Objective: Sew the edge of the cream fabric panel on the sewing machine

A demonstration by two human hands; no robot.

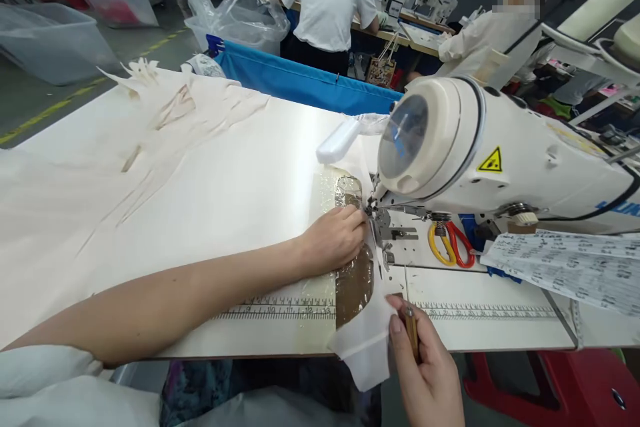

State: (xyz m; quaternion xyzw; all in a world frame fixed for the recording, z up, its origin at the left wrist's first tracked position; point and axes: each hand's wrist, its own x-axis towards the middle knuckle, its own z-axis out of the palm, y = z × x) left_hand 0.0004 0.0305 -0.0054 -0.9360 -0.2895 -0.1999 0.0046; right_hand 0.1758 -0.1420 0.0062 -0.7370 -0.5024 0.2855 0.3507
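While cloth (65, 193) is spread at left, the brown panel (355, 285) is pressed by the curled left hand (336, 239), its grip hidden; white fabric (367, 341) is touched and a tool (411, 332) held by the near right hand (427, 360); right of the panel, the machine (450, 140) is set.

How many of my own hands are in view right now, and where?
2: your left hand rests on the glossy brown piece beside the sewing machine; your right hand holds a wooden-handled tool by the white fabric.
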